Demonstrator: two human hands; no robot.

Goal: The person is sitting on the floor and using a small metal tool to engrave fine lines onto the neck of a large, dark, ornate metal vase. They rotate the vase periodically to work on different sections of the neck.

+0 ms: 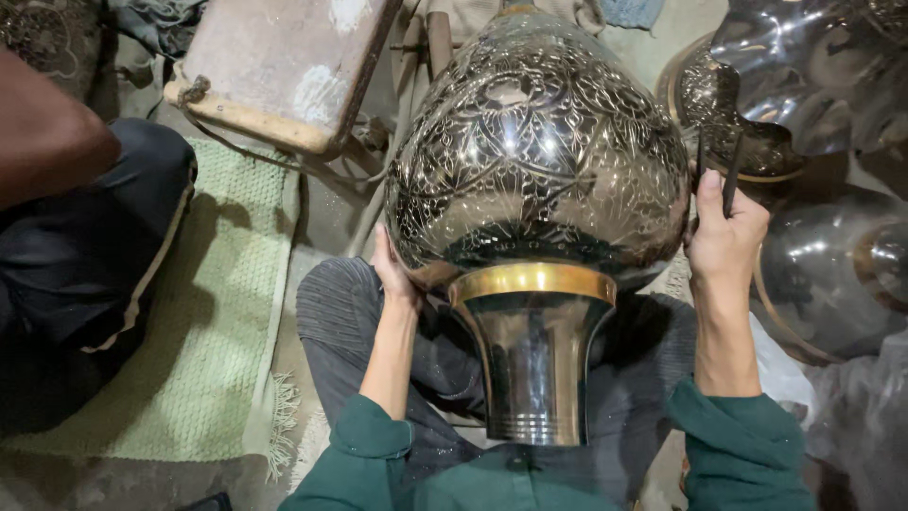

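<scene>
A large dark metal vase [537, 161] with engraved floral patterns lies across my lap, its brass band [532, 280] and smooth flared neck [532, 369] pointing toward me. My left hand [391, 268] presses flat against the vase's lower left side. My right hand [726, 230] rests against the vase's right side and grips thin dark metal tools [730, 175] that stick upward. Both green sleeves show at the bottom.
Another person's arm and dark trouser leg [90, 227] sit at the left on a green woven mat [225, 312]. A worn wooden stool [284, 66] stands behind the mat. More shiny engraved metal vessels [804, 85] crowd the right side.
</scene>
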